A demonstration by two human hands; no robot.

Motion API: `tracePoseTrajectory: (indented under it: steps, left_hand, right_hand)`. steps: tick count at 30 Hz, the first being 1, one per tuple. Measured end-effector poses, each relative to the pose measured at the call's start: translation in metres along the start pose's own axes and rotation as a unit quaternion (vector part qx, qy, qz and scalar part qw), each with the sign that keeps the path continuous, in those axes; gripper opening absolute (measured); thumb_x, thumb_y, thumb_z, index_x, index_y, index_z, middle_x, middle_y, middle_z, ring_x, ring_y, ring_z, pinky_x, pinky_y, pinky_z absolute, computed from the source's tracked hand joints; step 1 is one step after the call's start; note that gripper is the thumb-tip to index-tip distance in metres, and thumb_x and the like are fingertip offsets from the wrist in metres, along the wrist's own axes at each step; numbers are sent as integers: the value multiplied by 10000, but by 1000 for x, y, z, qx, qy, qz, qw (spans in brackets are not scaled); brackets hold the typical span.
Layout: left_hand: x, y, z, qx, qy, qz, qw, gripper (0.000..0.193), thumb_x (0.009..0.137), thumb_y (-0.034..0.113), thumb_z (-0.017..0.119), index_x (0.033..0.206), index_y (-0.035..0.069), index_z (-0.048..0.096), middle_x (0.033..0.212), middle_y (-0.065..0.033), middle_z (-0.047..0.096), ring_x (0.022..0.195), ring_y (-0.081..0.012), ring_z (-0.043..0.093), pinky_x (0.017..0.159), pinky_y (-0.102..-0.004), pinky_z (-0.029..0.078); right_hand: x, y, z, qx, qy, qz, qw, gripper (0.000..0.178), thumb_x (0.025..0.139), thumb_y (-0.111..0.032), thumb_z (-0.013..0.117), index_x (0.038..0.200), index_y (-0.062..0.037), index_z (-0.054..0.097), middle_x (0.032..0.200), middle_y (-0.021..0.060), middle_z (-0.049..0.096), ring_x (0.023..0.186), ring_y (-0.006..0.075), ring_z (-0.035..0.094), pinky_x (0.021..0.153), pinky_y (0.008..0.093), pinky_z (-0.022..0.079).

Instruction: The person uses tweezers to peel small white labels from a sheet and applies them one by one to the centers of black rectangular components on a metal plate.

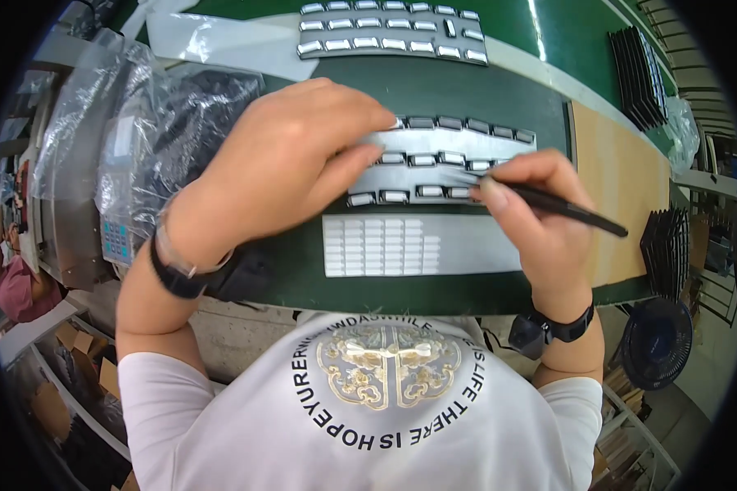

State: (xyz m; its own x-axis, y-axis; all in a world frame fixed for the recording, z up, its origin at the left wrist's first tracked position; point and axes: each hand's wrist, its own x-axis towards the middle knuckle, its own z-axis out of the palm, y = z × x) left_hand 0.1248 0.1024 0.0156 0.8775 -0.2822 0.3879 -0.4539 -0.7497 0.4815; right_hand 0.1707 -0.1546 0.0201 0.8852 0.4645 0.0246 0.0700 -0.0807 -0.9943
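Stretching beneath the left hand (291,143) and the right hand (540,221), the green table (458,296) runs on past both. Clear bags (74,123) lie to the left of the left hand, and a tan board (618,188) lies just right of the right hand. A dark fan (657,344) stands to the right of that hand's wrist, and a black stack (639,78) sits beyond the board's far end. The left hand reaches across from the left, thumb and forefinger apart, their tips at the near tray's left end; whether they press on anything I cannot tell. Ahead of both hands, well apart from them, is the far tray (382,34), with three rows of pieces, one of them turned crosswise. Between the hands is the near tray (467,141), also with three rows. Nearer the body, just below it, lies a pale sheet (483,245). The right hand pinches black tweezers (577,211) between thumb and fingers, the tips aimed leftward over the near tray; whether they grip anything is too blurred to tell. Between the hands, the pieces (422,159) show dark tops in the far row, white in the others; small white labels (373,245) fill the sheet's left part, below the left hand's fingertips
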Motion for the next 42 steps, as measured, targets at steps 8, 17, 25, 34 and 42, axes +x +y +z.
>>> tracePoseTrajectory:
  steps: [8,17,25,34,42]
  left_hand:
    - [-59,52,41,-54,-155,111,980,350,808,95,672,1149,14,663,1229,-133,643,1166,-297,609,973,-428,505]
    - [-70,54,51,-11,-180,105,978,406,805,127,683,1195,22,648,1342,-128,587,1267,-284,554,1048,-427,466]
    - [-70,51,51,-19,-178,99,979,450,771,121,712,1206,29,644,1344,-124,590,1277,-276,548,1053,-421,461]
    - [-70,52,52,-23,-169,96,981,357,839,119,620,1180,19,653,1316,-121,601,1275,-257,543,1058,-405,454]
    - [-70,52,52,-28,-170,90,981,338,844,121,626,1164,19,662,1298,-121,613,1260,-258,557,1055,-405,454]
  right_hand:
    - [-60,51,-20,-114,-99,-82,985,179,824,79,695,944,14,579,857,112,647,727,148,585,638,256,466]
    - [-62,57,-23,-166,-94,-109,976,169,818,76,700,921,6,586,836,96,641,717,138,580,627,249,460]
    - [-61,55,-21,-163,-93,-87,978,172,814,61,712,917,0,589,838,92,642,704,134,579,613,247,455]
    - [-58,54,-20,-156,-98,-104,977,166,814,56,713,909,2,588,828,94,642,704,140,580,612,253,456]
    - [-61,53,-23,-160,-95,-75,980,144,825,56,701,902,10,588,830,104,647,709,147,580,617,260,457]
